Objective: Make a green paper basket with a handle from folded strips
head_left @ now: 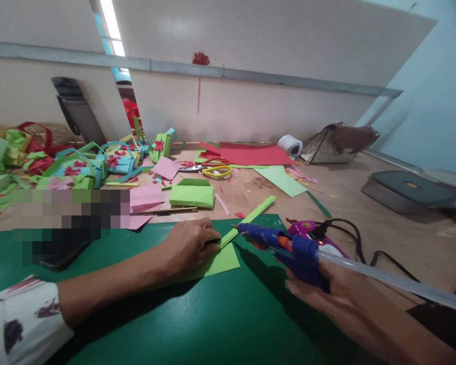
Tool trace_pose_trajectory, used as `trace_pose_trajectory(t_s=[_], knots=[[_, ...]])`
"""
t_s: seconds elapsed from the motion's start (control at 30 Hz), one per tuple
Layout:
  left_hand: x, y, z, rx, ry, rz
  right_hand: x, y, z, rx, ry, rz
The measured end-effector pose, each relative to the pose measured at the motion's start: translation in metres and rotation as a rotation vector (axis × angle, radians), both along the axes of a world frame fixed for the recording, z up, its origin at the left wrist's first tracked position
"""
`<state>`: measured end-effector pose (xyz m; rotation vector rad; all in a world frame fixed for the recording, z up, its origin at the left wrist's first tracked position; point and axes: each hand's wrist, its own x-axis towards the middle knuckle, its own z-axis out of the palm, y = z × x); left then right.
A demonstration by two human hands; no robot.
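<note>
The left grip curls downward, its forearm slanting in, while the right grip is wrapped closed.

Glossy green mat, matt paper strip

Can't see fingertips on the left hand, curled out of view. Losing some right-hand fingers behind the glue gun. Seeing clear stick and white sleeve cut off by the frame. Can't identify the dark object, masked by blurry blocks.
</note>
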<state>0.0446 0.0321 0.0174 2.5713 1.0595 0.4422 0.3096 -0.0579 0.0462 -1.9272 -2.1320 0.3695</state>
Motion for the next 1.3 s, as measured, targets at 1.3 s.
trace_pose_trajectory(t_s=[1.3], knots=[[0.001, -0.003, -0.018, 0.336, 0.086, -0.026, -0.018, 0.005, 0.018, -0.229, 0.143, -0.077]])
